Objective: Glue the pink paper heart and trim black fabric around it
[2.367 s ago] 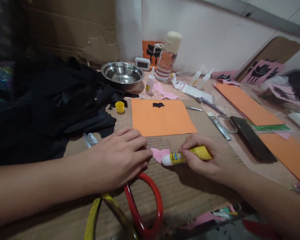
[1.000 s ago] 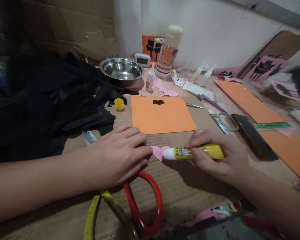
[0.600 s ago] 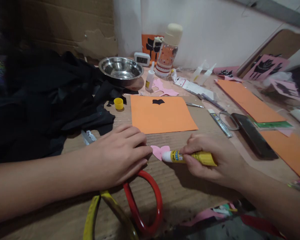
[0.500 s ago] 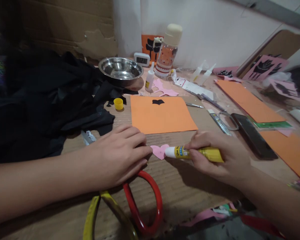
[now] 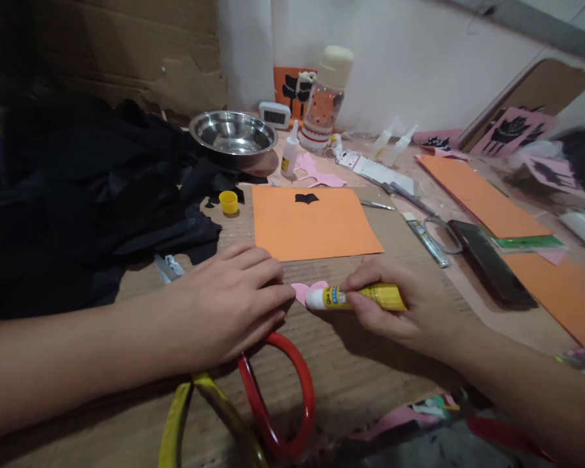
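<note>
In my right hand is a yellow glue stick, held nearly level with its white tip on a small pink paper heart. The tip hides the heart's lower right part. My left hand lies palm down with fingers curled, its fingertips pressing the heart's left edge against the cardboard. Just below that hand are scissors with red handles, partly covered by it, and a yellow-handled tool. Beyond the hands lies an orange paper sheet bearing a black paper shape.
Black fabric is heaped at left. The yellow cap, metal bowl, glue bottle and water bottle stand at the back. Right of the sheet lie a blade case, dark phone and orange papers.
My right hand has moved left with the glue stick, whose tip has gone from the heart's right edge to its lower middle. My left hand stays on the heart.
</note>
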Demonstrator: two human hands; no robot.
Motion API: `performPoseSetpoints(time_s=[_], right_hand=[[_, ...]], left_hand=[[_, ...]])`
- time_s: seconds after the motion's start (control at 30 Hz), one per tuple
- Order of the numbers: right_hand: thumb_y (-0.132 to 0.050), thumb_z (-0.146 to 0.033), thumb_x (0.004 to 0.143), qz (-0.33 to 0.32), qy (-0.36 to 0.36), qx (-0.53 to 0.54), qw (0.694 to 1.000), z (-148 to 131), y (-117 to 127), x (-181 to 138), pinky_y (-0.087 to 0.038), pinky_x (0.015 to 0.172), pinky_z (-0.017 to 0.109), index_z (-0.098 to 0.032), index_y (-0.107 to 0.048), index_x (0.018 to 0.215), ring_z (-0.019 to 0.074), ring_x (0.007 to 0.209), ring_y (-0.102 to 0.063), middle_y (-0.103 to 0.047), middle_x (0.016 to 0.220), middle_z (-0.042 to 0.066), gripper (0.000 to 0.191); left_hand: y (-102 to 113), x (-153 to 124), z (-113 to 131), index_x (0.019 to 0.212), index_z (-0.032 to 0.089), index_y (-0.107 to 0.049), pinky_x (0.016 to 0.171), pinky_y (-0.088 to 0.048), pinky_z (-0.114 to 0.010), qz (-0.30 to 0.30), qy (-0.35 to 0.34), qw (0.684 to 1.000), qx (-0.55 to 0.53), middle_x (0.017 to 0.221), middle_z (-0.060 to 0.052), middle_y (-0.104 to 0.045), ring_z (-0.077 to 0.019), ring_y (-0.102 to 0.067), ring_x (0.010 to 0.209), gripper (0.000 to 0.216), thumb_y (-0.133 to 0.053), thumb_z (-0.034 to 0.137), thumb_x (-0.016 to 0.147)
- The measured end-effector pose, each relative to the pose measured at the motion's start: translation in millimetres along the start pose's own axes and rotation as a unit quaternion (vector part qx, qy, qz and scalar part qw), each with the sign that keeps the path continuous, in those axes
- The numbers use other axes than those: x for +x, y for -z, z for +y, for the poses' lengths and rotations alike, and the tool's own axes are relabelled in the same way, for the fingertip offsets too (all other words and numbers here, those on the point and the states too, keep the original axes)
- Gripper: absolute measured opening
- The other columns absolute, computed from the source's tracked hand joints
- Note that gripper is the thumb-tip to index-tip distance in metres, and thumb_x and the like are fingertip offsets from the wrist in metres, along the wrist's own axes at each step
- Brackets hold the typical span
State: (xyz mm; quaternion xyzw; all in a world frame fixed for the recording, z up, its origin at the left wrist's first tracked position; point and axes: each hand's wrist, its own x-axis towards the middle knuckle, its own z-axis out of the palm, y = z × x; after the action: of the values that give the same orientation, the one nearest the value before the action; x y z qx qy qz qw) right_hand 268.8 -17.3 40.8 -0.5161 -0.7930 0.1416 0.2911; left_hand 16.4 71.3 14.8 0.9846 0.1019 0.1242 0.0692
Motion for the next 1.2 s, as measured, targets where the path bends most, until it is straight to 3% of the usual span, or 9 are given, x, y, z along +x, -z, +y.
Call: performPoseSetpoints(time_s=[0.13, 0.4, 0.6, 0.77, 0.97, 1.2], right_hand=[[-0.062, -0.014, 0.085, 0.018, -0.051, -0.033, 0.998, 1, 5, -1, -0.047, 0.052, 0.025, -0.024, -0.065, 0.075, 0.0153, 0.055, -0.066, -0.073, 0.066, 0.0, 0.014], [-0.061, -0.014, 0.084, -0.017, -0.016, -0.017, 1.0, -4, 5, 0, -0.048, 0.053, 0.026, -0.023, -0.067, 0.079, 0.0158, 0.056, -0.066, -0.074, 0.067, 0.0, 0.012], [-0.064, -0.015, 0.085, 0.06, -0.053, -0.074, 0.994, 5, 10, -4, -0.043, 0.051, 0.028, -0.026, -0.063, 0.076, 0.0153, 0.053, -0.061, -0.069, 0.065, -0.003, 0.014], [-0.065, -0.013, 0.089, 0.107, -0.056, -0.043, 0.992, 8, 11, -10, -0.049, 0.058, 0.027, -0.027, -0.064, 0.085, 0.0166, 0.064, -0.067, -0.073, 0.076, -0.002, 0.015], [-0.062, -0.014, 0.086, 0.036, -0.05, -0.03, 0.998, 5, 4, -5, -0.045, 0.052, 0.025, -0.024, -0.065, 0.078, 0.0134, 0.054, -0.062, -0.071, 0.068, -0.003, 0.013], [-0.064, -0.018, 0.09, 0.078, -0.113, -0.077, 0.988, 15, 3, -4, -0.036, 0.046, 0.026, -0.026, -0.063, 0.078, 0.0123, 0.048, -0.05, -0.063, 0.064, -0.004, 0.013]], left_hand=[[0, 0, 0, 0.106, 0.019, -0.075, 0.086, -0.045, -0.044, -0.005, 0.002, 1.0, 0.002, 0.093, -0.007, -0.067, -0.0263, -0.061, 0.091, 0.024, -0.052, 0.026, 0.103], [-1, 1, 1, 0.102, 0.019, -0.073, 0.083, -0.044, -0.043, 0.003, 0.002, 1.0, 0.0, 0.092, -0.006, -0.066, -0.0257, -0.06, 0.088, 0.022, -0.052, 0.026, 0.103], [-1, 0, 0, 0.112, 0.019, -0.074, 0.087, -0.045, -0.045, -0.003, 0.002, 1.0, -0.005, 0.094, -0.006, -0.067, -0.0265, -0.062, 0.091, 0.025, -0.051, 0.026, 0.103], [-1, 0, -1, 0.112, 0.019, -0.074, 0.088, -0.045, -0.045, -0.004, 0.003, 1.0, -0.009, 0.095, -0.007, -0.067, -0.0274, -0.062, 0.094, 0.026, -0.051, 0.028, 0.104], [-1, -1, 0, 0.112, 0.019, -0.074, 0.086, -0.045, -0.045, 0.004, 0.0, 1.0, -0.004, 0.093, -0.007, -0.067, -0.0268, -0.062, 0.091, 0.025, -0.051, 0.026, 0.103], [-1, 0, 0, 0.114, 0.019, -0.074, 0.087, -0.046, -0.045, -0.002, -0.005, 1.0, -0.005, 0.095, -0.008, -0.067, -0.0271, -0.062, 0.093, 0.028, -0.048, 0.027, 0.105]])
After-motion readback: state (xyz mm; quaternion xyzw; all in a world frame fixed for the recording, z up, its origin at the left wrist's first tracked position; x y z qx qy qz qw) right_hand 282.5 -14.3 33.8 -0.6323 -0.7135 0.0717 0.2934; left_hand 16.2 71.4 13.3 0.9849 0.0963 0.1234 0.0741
